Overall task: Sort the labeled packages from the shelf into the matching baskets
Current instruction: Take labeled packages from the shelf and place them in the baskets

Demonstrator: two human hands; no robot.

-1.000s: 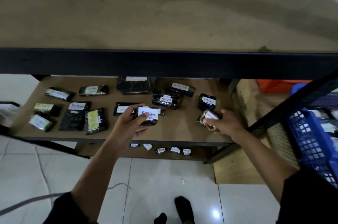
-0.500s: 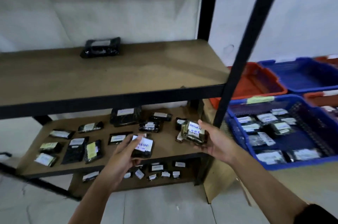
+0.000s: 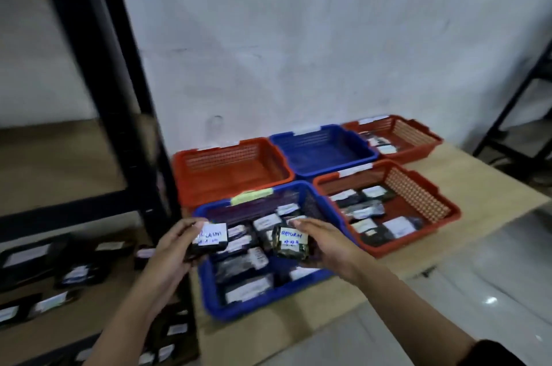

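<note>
**Q:** State the position of the two packages in hand.

**A:** My left hand (image 3: pixel 171 249) grips a black package (image 3: pixel 209 241) over the near-left rim of the blue basket (image 3: pixel 328 207), thumb on top, fingers curled underneath. Its white label faces up so I can read it against the basket tag. My right hand (image 3: pixel 324 246) holds a second package (image 3: pixel 291 243), wrapped in mottled dark film, above the middle of the same basket. The fingers curl under it and the thumb lies along its far edge. Its label also faces me. The first word appears to read "RETURN", though the writing is blurred.

**Q:** What lies around the blue basket?

**A:** It already holds a number of labeled packages, and a yellow-green tag (image 3: pixel 252 196) sits on its far rim. To its right, touching it, stands a red basket (image 3: pixel 418 195) with more packages. Behind it are an empty-looking red basket (image 3: pixel 233 162) and a second blue basket (image 3: pixel 324 146). To its left is the shelf (image 3: pixel 89 270), where packages remain.

**Q:** What is the step in hand?

**A:** In my judgement, label check, then release. Both packages hang over the blue basket, which suggests both belong there, but the tag text is too blurred to confirm.
</note>
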